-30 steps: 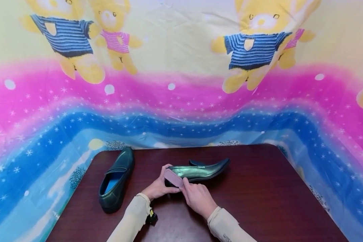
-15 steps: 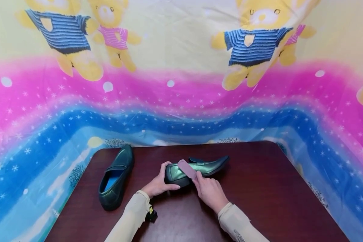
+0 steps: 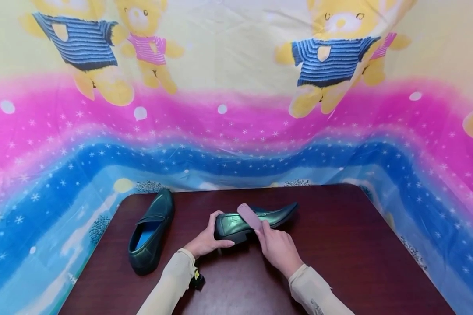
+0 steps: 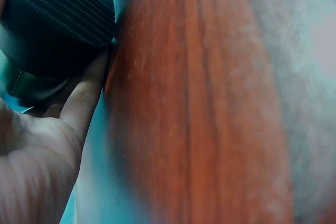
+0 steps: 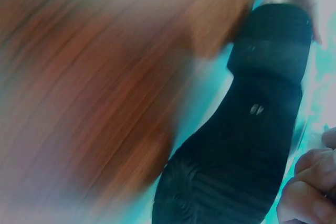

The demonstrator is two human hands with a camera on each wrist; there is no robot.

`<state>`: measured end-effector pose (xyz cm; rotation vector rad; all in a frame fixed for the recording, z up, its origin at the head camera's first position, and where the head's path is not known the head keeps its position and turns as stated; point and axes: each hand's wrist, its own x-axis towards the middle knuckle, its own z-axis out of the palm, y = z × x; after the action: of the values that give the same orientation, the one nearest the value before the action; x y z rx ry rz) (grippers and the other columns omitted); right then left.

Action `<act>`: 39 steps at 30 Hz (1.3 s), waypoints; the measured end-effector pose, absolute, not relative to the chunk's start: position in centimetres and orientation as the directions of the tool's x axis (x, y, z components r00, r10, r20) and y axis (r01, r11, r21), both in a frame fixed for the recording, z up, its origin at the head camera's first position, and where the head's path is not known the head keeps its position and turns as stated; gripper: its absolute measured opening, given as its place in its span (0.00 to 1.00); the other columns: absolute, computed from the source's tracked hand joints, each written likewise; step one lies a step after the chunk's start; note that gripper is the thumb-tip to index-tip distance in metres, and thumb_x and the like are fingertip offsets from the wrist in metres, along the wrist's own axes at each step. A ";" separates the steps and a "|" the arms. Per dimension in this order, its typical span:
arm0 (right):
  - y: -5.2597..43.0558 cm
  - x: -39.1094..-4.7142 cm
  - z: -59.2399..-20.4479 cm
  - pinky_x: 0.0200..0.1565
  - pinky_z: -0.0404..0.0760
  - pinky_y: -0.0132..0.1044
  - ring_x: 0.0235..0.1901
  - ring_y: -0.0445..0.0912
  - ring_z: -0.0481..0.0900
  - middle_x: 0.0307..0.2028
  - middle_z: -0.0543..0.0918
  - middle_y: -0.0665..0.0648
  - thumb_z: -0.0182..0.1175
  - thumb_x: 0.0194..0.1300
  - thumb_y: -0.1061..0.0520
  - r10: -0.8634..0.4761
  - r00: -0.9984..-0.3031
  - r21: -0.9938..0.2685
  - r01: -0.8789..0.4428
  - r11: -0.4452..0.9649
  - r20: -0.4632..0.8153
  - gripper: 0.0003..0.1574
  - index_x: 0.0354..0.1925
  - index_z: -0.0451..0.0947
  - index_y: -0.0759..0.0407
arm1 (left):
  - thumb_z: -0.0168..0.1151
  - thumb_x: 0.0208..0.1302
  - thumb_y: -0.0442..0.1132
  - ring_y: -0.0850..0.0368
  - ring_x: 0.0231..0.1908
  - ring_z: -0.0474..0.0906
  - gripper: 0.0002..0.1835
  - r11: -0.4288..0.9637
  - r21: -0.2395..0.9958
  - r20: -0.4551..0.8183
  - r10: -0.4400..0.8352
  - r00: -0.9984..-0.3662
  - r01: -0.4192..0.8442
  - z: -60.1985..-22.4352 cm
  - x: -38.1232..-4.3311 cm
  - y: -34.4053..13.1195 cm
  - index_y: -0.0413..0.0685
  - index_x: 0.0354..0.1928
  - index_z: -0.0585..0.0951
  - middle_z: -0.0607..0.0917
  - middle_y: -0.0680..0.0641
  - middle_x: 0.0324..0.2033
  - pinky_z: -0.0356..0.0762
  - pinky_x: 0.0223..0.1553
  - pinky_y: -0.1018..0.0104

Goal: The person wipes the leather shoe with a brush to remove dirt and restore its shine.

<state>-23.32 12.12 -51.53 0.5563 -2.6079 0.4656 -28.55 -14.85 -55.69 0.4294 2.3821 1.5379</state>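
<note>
My left hand [image 3: 203,242] grips a dark green loafer [image 3: 229,225] by its heel, thumb below and fingers behind. The shoe is tilted, its toe pointing right and its side facing me. My right hand [image 3: 280,249] pinches a flat mauve oblong with a rounded end [image 3: 249,216], perhaps a brush, lying across the loafer's side near the strap. Its underside is hidden. In the left wrist view the ridged heel [image 4: 63,9] sits against my hand. The right wrist view shows the black sole [image 5: 236,124] and my curled fingers [image 5: 312,184].
The matching loafer [image 3: 151,232] stands upright on the left of the dark red wooden table [image 3: 347,249], its blue insole showing. A printed cloth [image 3: 236,144] with bears hangs behind the table and around its sides.
My right hand has slid the mauve oblong from the heel rightwards along the loafer's side towards the strap. My left hand keeps its grip on the heel.
</note>
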 end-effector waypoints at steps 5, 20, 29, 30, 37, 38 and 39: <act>9.9 -22.8 -51.7 0.17 0.62 0.35 0.12 0.43 0.67 0.14 0.64 0.45 0.60 0.77 0.50 -0.405 -0.794 -0.204 -0.534 0.820 0.452 0.16 0.38 0.66 0.56 | 0.80 0.55 0.54 0.48 0.56 0.76 0.58 0.409 0.908 -0.081 0.380 -0.922 0.089 -56.1 -28.4 -15.0 0.62 0.77 0.48 0.72 0.40 0.66 0.73 0.56 0.54; 6.7 -23.0 -52.0 0.15 0.63 0.38 0.11 0.47 0.71 0.13 0.71 0.48 0.62 0.75 0.51 -0.418 -0.785 -0.127 -0.522 0.843 0.457 0.14 0.38 0.67 0.54 | 0.80 0.57 0.52 0.49 0.62 0.73 0.59 0.376 0.919 -0.047 0.405 -0.913 0.120 -55.9 -28.7 -14.6 0.57 0.78 0.46 0.73 0.41 0.65 0.69 0.64 0.54; 9.8 -23.6 -51.9 0.16 0.65 0.40 0.12 0.50 0.72 0.12 0.69 0.49 0.63 0.74 0.51 -0.314 -0.806 -0.172 -0.449 0.877 0.502 0.15 0.37 0.69 0.55 | 0.80 0.56 0.53 0.49 0.54 0.75 0.56 0.369 0.927 -0.087 0.387 -0.918 0.067 -55.8 -28.6 -14.5 0.62 0.76 0.49 0.72 0.40 0.64 0.75 0.51 0.57; 10.2 -23.6 -51.9 0.15 0.65 0.40 0.12 0.50 0.72 0.12 0.68 0.50 0.64 0.74 0.51 -0.302 -0.808 -0.175 -0.439 0.881 0.506 0.15 0.37 0.69 0.55 | 0.80 0.56 0.52 0.48 0.55 0.75 0.56 0.368 0.927 -0.085 0.389 -0.917 0.070 -55.7 -28.6 -14.5 0.63 0.76 0.49 0.72 0.40 0.64 0.74 0.52 0.57; 11.5 -23.8 -51.4 0.15 0.65 0.42 0.11 0.51 0.71 0.12 0.67 0.52 0.63 0.74 0.51 -0.255 -0.824 -0.202 -0.401 0.894 0.505 0.14 0.39 0.70 0.58 | 0.80 0.56 0.52 0.48 0.56 0.77 0.55 0.366 0.929 -0.090 0.375 -0.922 0.058 -55.6 -28.6 -14.6 0.65 0.76 0.50 0.73 0.41 0.65 0.72 0.60 0.52; 11.4 -23.8 -51.3 0.15 0.65 0.42 0.11 0.51 0.71 0.12 0.67 0.52 0.63 0.74 0.51 -0.252 -0.825 -0.207 -0.400 0.893 0.505 0.15 0.39 0.70 0.58 | 0.80 0.56 0.52 0.48 0.56 0.77 0.55 0.367 0.928 -0.090 0.375 -0.922 0.059 -55.6 -28.6 -14.6 0.65 0.76 0.50 0.72 0.41 0.65 0.72 0.60 0.52; 11.4 -23.7 -51.3 0.15 0.64 0.41 0.11 0.50 0.70 0.12 0.67 0.51 0.63 0.74 0.51 -0.248 -0.826 -0.213 -0.398 0.892 0.506 0.15 0.39 0.70 0.59 | 0.80 0.56 0.52 0.48 0.57 0.77 0.55 0.369 0.927 -0.089 0.375 -0.923 0.061 -55.6 -28.5 -14.6 0.65 0.76 0.50 0.72 0.42 0.65 0.72 0.60 0.52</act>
<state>-23.71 11.40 -51.30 0.4693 -2.5799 0.4284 -28.54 -14.61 -55.57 0.3856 2.3480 1.5723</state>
